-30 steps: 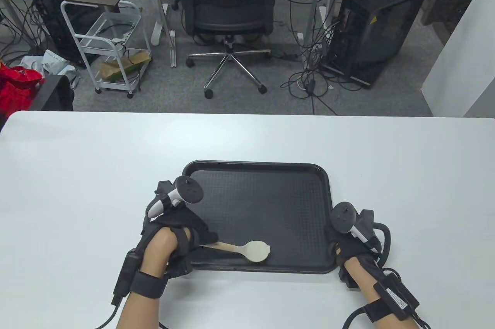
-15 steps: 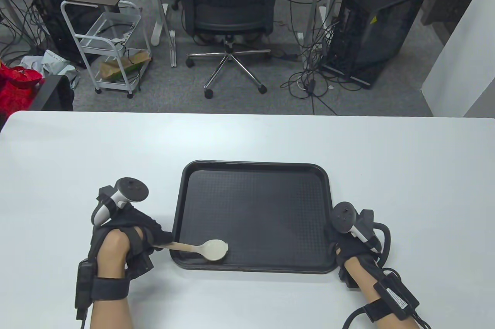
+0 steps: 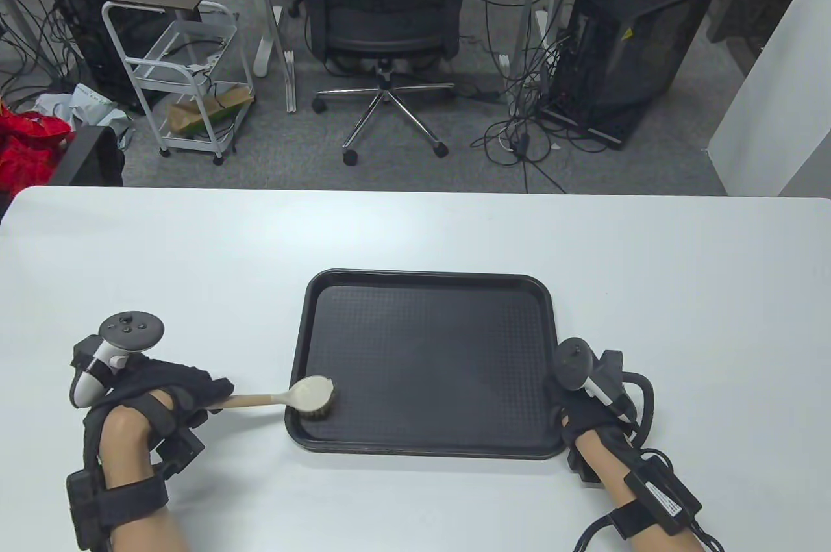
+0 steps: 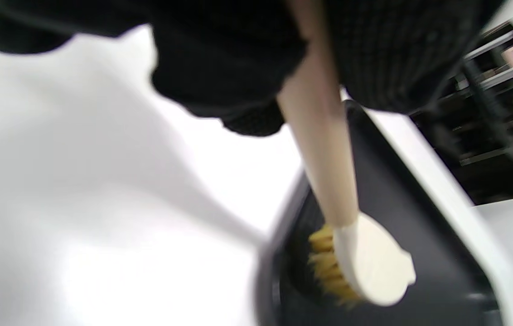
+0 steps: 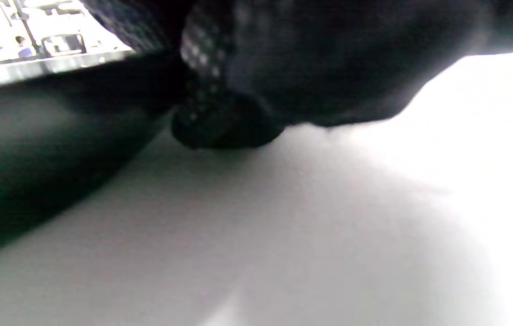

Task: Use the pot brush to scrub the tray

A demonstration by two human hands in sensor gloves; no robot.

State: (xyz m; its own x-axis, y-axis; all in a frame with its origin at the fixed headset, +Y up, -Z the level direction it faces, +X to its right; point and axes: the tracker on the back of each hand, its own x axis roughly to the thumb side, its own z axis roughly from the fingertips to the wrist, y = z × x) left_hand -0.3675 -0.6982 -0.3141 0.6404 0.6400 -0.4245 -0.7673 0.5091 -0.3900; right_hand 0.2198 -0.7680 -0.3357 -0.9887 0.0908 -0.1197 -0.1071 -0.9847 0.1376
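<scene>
A white counter (image 3: 415, 234) fills the lower part of the table view, with an office floor beyond it. Nearest the viewer, the left hand (image 3: 162, 393) is seen off the tray's left side, its grip curled round the end of the pot brush (image 3: 285, 397); the wooden handle is held nearly level across the left rim, so that the round head is laid just inside the tray (image 3: 428, 318) near its front-left corner. In the left wrist view the yellowish bristles (image 4: 329, 267) are shown turned down and sideways against the dark floor close to the wall, though the picture is blurred and contact cannot be confirmed. The long reach from outside is judged to let the head be drawn along the edge zone.

The right hand (image 3: 587, 406) is set at the tray's front-right corner, presumably so that the tray is kept from sliding under the strokes. Whether its grip is curled over the rim or merely pressed flat cannot be told; in the right wrist view only a dark fingertip (image 5: 220, 122) on the counter beside the tray wall is made out.

Farther back, a black office chair (image 3: 383, 6), a white wire cart (image 3: 188, 78) and two computer towers amid cables are visible.
</scene>
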